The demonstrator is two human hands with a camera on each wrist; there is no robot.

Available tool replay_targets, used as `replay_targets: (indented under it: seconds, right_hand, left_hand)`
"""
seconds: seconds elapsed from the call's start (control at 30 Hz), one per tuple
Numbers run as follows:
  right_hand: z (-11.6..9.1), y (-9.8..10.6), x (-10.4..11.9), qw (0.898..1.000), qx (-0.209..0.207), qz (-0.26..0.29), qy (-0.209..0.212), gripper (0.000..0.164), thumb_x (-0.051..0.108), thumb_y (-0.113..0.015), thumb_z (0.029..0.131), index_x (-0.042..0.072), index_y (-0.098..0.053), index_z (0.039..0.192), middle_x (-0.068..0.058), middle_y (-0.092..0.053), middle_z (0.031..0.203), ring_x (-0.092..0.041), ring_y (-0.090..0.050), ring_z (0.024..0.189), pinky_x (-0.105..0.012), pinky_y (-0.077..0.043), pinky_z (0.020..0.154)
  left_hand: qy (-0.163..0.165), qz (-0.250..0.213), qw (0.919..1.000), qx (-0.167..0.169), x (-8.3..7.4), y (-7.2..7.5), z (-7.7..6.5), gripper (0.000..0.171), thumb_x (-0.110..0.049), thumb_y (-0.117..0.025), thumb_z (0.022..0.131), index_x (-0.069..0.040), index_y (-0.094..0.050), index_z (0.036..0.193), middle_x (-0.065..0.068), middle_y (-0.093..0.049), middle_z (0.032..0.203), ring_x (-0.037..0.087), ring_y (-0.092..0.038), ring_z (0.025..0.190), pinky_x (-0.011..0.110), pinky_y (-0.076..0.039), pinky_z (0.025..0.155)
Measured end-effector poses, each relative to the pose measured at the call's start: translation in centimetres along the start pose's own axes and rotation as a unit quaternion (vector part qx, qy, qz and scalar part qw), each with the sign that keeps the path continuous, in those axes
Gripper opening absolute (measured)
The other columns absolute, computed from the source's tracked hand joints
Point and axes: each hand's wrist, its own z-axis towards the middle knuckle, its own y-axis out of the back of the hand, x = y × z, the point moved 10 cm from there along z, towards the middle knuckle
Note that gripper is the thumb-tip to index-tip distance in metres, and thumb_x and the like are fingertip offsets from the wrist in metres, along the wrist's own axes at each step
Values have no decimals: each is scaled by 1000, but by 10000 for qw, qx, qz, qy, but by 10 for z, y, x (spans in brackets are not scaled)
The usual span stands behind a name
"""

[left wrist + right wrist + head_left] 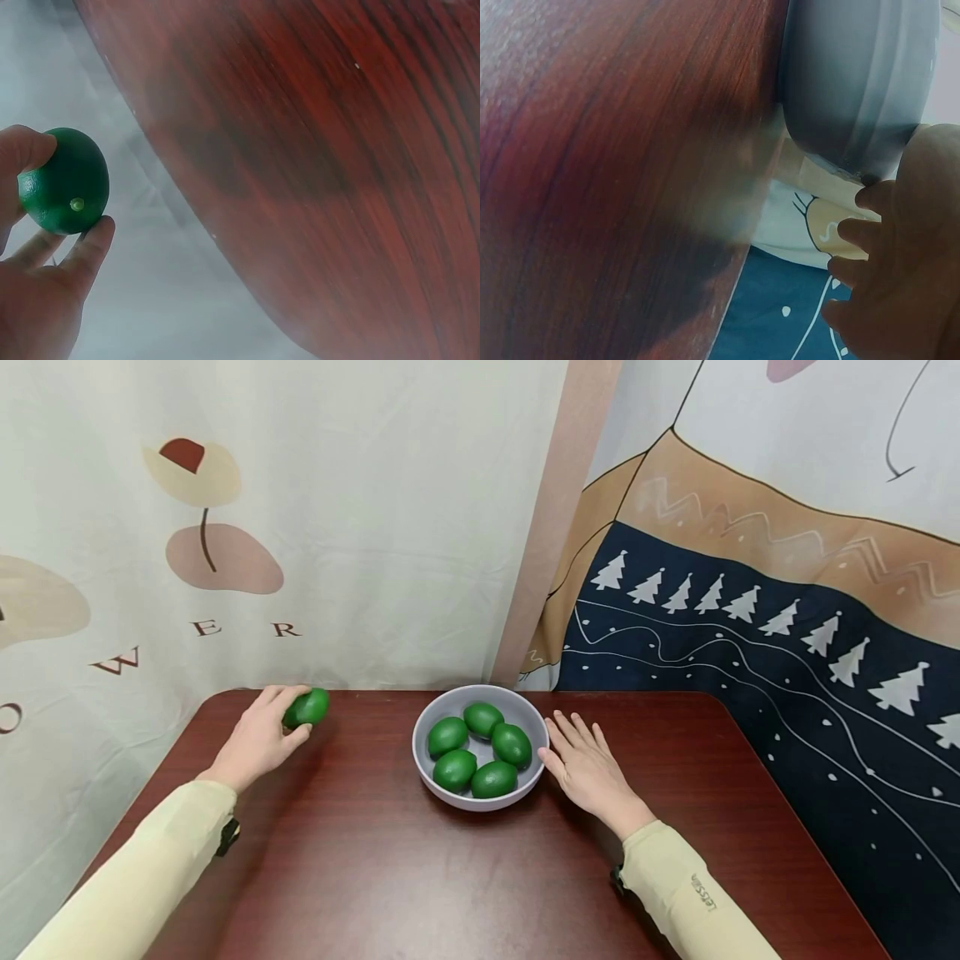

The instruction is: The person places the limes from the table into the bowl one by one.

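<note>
At the far left of the table, my left hand (258,735) pinches a green lime (309,707) between thumb and fingers. The left wrist view shows that lime (71,180) with its pale stem end toward the camera. A grey bowl (480,805) stands near the back middle of the table with several green limes (454,770) inside. My right hand (588,768) is beside the bowl's right side, fingers straight and spread, thumb and forefinger at the rim. In the right wrist view, the fingers (859,234) are close against the bowl's wall (855,82).
A dark red wooden table (360,877) with rounded back corners carries everything. Behind it hangs a pale printed curtain (390,527). A navy cloth (750,693) with white trees hangs along the right side.
</note>
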Motion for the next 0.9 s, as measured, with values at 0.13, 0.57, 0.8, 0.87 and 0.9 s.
replay_targets:
  seconds: [0.13, 0.57, 0.8, 0.87, 0.9]
  right_hand:
    - [1, 0, 0, 10000, -6, -26, 10, 64, 47, -41, 110, 8, -37, 161, -13, -28, 169, -38, -17, 158, -61, -11, 126]
    - [1, 0, 0, 10000, -19, -63, 14, 63, 45, -43, 110, 8, -38, 160, -14, -30, 168, -38, -18, 157, -62, -13, 125]
    - [0, 1, 1, 10000, -17, -16, 14, 63, 46, -42, 110, 8, -38, 160, -13, -29, 168, -38, -18, 158, -61, -12, 126]
    - [0, 1, 1, 10000, -14, 0, 13, 63, 46, -42, 110, 8, -38, 160, -13, -29, 168, -38, -18, 158, -61, -11, 126]
    - [0, 1, 1, 10000, -10, 7, 12, 63, 46, -42, 110, 8, -38, 160, -13, -29, 168, -39, -18, 157, -61, -11, 126]
  left_hand:
    - [-96, 7, 10000, 15, -9, -1, 2, 55, -2, -73, 88, -3, -55, 140, 23, -53, 129, 42, -57, 104, 59, -49, 82]
    - [-417, -14, 9991, -14, -33, -5, 6, 54, -2, -75, 87, -2, -56, 137, 21, -54, 130, 41, -58, 108, 58, -51, 84]
    - [-535, -34, 9986, 2, -41, -9, 7, 54, -2, -75, 86, -1, -56, 137, 19, -55, 128, 38, -59, 107, 55, -52, 83]
    - [-536, -56, 9985, 22, -43, -10, 7, 54, -3, -76, 87, -1, -56, 137, 19, -55, 129, 38, -59, 107, 55, -52, 84]
    - [-542, -72, 9985, 31, -44, -11, 7, 54, -2, -76, 87, -1, -56, 137, 19, -55, 129, 38, -59, 107, 56, -52, 84]
